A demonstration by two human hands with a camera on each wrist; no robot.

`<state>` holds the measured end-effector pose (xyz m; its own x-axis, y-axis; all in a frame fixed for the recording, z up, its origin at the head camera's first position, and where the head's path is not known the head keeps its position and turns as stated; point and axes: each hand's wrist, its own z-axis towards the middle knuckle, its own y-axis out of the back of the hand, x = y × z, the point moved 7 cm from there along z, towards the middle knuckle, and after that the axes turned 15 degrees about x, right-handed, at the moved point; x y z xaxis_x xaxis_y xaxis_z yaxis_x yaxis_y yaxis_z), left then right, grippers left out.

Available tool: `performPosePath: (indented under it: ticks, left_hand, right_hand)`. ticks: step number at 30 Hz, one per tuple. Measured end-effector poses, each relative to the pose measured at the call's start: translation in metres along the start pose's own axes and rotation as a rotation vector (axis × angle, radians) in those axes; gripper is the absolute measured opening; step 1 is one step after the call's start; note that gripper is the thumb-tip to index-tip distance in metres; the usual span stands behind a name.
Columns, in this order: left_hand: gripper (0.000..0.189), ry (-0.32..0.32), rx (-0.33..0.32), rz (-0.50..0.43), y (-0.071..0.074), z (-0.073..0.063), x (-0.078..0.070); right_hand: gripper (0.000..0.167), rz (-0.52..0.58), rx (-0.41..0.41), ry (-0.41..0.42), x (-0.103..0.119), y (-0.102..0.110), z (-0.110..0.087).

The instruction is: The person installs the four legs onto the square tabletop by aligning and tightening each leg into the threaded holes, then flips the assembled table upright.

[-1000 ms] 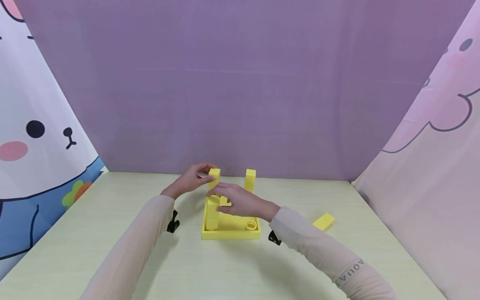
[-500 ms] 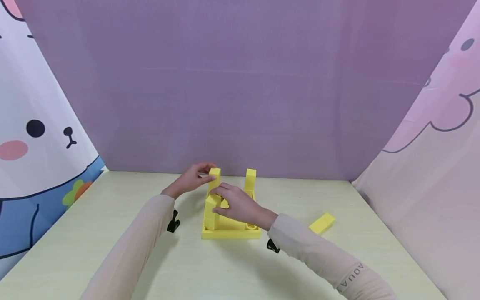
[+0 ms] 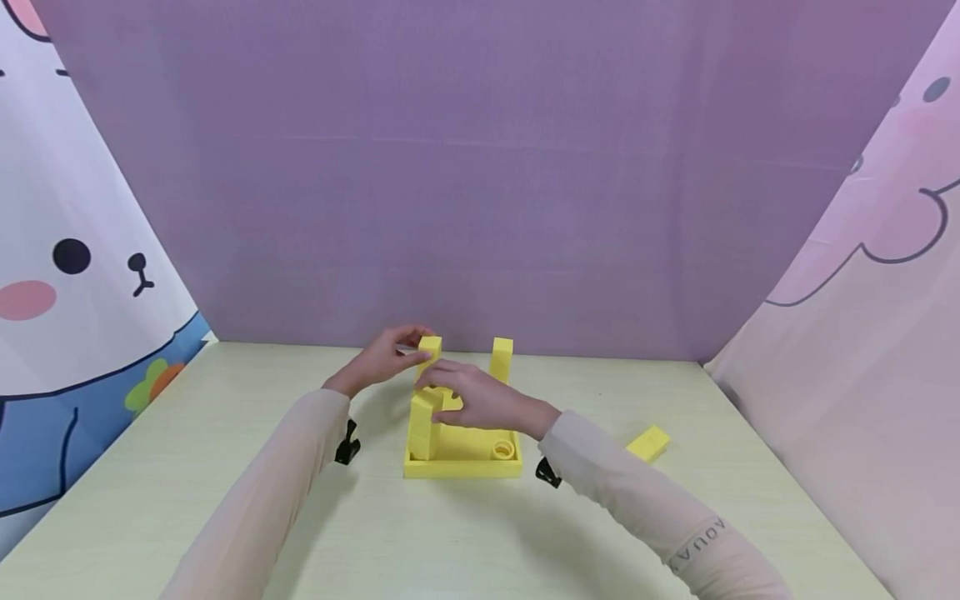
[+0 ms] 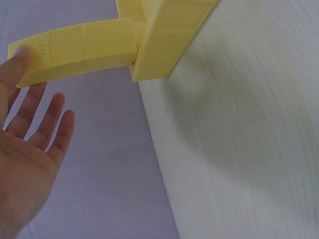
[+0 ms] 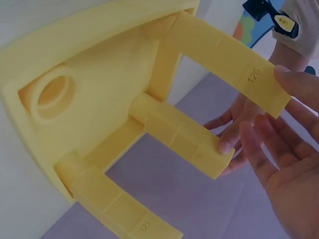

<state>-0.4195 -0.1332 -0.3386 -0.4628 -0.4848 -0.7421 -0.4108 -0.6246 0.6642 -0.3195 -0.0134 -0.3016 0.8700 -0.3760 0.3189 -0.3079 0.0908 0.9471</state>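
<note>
A yellow tray-like base with a raised rim holds upright block legs at three corners. My left hand pinches the top of the far-left leg, marked 115, between thumb and fingers. At the near-left corner, my right hand has its thumb and fingertips on the upper end of another leg, marked 126. The far-right leg, marked 123, stands untouched. A round ring-shaped socket shows in the near-right corner.
One loose yellow block lies on the pale wooden table, right of the base and partly behind the right sleeve. A purple panel rises behind the table. Printed cartoon cloths hang at both sides.
The leg under my right hand has turned slightly, its top now a little further left. My right fingers dipped and loosened, then took a fresh hold. The left hand stays put.
</note>
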Motion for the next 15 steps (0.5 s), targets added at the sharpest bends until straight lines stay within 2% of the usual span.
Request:
performPosePath:
  ticks: [7, 12, 15]
  left_hand:
    - [0.034, 0.007, 0.004, 0.005, 0.0001, 0.0004, 0.0]
    - [0.033, -0.004, 0.011, -0.004, -0.0002, 0.0005, 0.0003]
    - [0.033, -0.009, 0.011, -0.005, -0.0004, 0.001, 0.0012]
  right_hand:
    - [0.034, 0.009, 0.007, 0.038, 0.0029, 0.0027, 0.0004]
    - [0.033, 0.003, -0.018, -0.005, 0.0026, 0.0007, -0.0005]
    - [0.033, -0.043, -0.041, -0.07, 0.0029, -0.0007, -0.0009]
